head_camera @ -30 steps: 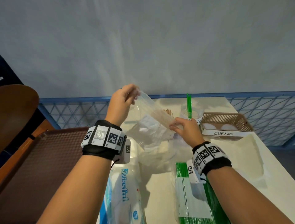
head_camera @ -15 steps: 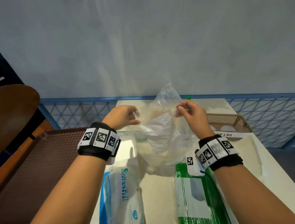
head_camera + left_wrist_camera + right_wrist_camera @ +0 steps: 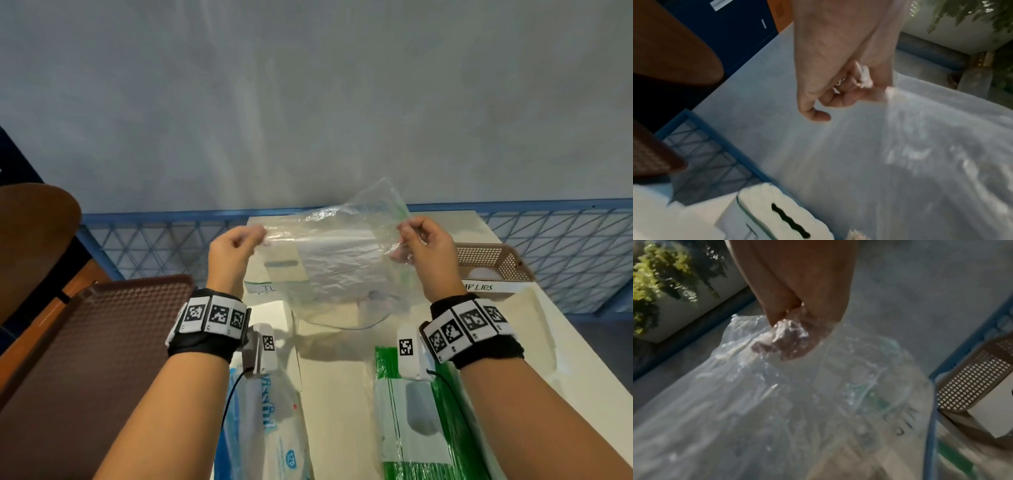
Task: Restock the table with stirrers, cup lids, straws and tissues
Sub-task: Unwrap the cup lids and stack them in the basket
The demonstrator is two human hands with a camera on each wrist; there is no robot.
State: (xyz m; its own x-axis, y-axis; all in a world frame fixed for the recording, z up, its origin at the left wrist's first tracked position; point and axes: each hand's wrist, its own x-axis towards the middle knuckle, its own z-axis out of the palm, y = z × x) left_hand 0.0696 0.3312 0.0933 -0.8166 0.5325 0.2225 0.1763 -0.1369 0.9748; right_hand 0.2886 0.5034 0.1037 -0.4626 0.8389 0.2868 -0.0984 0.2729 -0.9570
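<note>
A clear, empty-looking plastic bag [image 3: 337, 263] is stretched in the air between both hands above the white table [image 3: 335, 394]. My left hand [image 3: 236, 243] pinches its left top corner; my right hand [image 3: 419, 240] pinches the right top corner. The left wrist view shows the left hand [image 3: 859, 86] with fingers curled on the plastic bag [image 3: 920, 146]; the right wrist view shows the right hand [image 3: 789, 337] bunching the plastic bag [image 3: 777, 402]. A pack of tissues [image 3: 270, 428] lies near left, a green pack of straws [image 3: 421, 428] near right. The brown "CUP LIDS" basket [image 3: 489, 263] stands far right.
A labelled white holder [image 3: 270, 287] stands behind the bag on the table, partly hidden. A brown tray [image 3: 85, 359] lies left of the table, with a wooden chair back [image 3: 30, 233] beyond it. A blue lattice rail [image 3: 154, 246] runs behind the table below a grey wall.
The left hand has come down from high up and both hands have moved apart, spreading the bag flat and wide between them. The stirrers and green straw behind it are now hidden.
</note>
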